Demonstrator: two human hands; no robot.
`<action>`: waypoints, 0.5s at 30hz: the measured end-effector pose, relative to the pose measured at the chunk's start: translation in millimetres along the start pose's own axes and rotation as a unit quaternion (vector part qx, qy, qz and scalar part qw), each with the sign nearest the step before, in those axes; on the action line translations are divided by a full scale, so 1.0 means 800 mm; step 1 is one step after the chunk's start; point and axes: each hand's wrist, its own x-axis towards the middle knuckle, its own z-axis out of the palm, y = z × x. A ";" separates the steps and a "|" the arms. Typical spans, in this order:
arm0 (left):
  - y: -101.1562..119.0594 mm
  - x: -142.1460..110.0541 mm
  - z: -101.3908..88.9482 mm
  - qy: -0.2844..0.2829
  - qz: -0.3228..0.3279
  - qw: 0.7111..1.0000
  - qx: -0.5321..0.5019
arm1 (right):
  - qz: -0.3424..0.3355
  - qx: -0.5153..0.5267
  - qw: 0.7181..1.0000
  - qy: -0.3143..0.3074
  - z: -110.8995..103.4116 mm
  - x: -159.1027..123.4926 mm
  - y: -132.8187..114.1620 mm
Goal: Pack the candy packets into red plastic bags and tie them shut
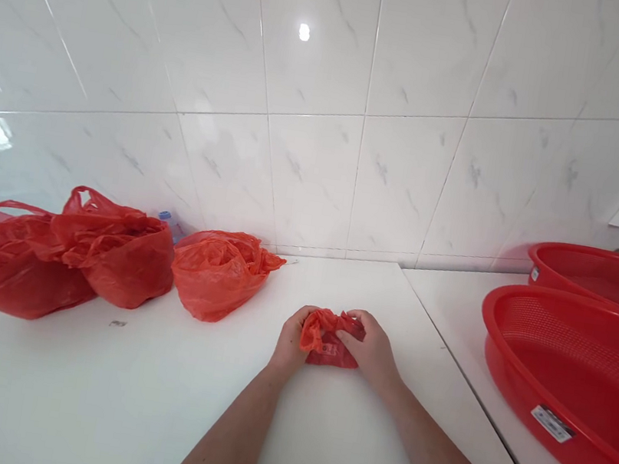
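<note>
1. Nearest us, our forearms point(229, 437) reach forward over the white table point(88, 393), wrists low and angled inward.
2. Our left hand point(290, 338) and right hand point(371, 352) are together, clamped on a red bag point(329, 355), bunched small on the table between them.
3. This bag is gathered down; further left, a heap of bags point(67, 258) and a crumpled bag point(218, 274) remain loose.
4. To the right lie two red baskets point(560, 378); a tiled wall point(327, 111) stands beyond.

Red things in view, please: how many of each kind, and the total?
Bags: 4 (pile looks like 2; lone bag; bag between left hand and right hand)
Baskets: 2 (front basket; rear basket)
Total: 6
</note>
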 end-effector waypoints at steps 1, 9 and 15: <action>-0.001 0.001 -0.001 0.011 0.001 1.000 -0.011 | 0.006 0.000 1.000 0.006 -0.002 0.001 0.002; -0.004 0.004 -0.012 0.105 -0.027 0.993 -0.051 | 0.078 -0.029 0.995 0.056 -0.010 0.013 0.020; -0.001 0.001 -0.014 0.114 -0.056 0.986 -0.107 | 0.090 -0.011 0.995 0.038 -0.014 0.018 0.033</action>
